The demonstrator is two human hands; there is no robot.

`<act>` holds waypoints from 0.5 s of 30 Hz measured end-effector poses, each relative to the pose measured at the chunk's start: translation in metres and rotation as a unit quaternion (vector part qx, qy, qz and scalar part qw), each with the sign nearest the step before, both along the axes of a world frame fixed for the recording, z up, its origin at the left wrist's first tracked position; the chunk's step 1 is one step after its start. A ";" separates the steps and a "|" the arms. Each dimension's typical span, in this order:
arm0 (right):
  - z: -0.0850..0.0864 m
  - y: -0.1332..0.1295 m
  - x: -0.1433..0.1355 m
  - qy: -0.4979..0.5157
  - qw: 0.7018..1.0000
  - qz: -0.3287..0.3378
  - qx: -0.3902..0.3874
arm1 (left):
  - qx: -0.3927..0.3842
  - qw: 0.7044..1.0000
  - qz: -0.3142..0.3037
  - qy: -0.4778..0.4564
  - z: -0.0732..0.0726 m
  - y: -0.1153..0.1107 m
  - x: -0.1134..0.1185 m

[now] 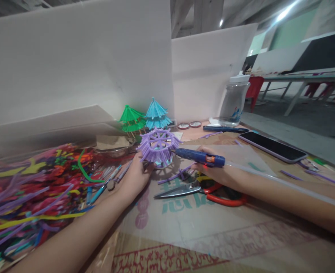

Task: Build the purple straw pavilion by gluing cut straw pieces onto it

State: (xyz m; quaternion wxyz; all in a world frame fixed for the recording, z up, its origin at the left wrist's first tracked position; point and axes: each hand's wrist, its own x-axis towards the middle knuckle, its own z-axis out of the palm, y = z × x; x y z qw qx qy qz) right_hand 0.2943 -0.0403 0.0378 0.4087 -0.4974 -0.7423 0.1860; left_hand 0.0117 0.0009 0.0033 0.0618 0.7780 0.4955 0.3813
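My left hand [137, 172] holds a round purple pipe-cleaner frame [158, 146] by its left side, with fringed strips hanging around its rim. A pale base shows below the frame. In my right hand [205, 167] is a blue glue gun [200, 156], a long clear glue stick [281, 180] trailing from its back. The gun's tip is close to the frame's right edge; whether they touch I cannot tell. Scissors with red handles [227, 197] lie under my right wrist, blades pointing left. Behind the frame stand a green tiered roof [131, 119] and a blue one [156, 113].
Colourful pipe cleaners [27, 201] are heaped at the left. A phone [272, 146], a dark blue pen-like tool [225, 129] and a clear bottle [234, 102] stand or lie at the right. White boards [79, 57] rise behind the cardboard-covered table [167, 235].
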 end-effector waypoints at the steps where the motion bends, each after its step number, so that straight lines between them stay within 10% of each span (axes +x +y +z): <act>1: 0.002 -0.001 -0.001 -0.010 1.000 -0.003 -0.010 | -0.002 1.000 0.003 0.002 0.000 0.000 0.000; 15: 0.002 -0.003 -0.002 -0.029 0.999 -0.018 -0.017 | -0.002 1.000 0.022 0.014 0.003 -0.002 0.001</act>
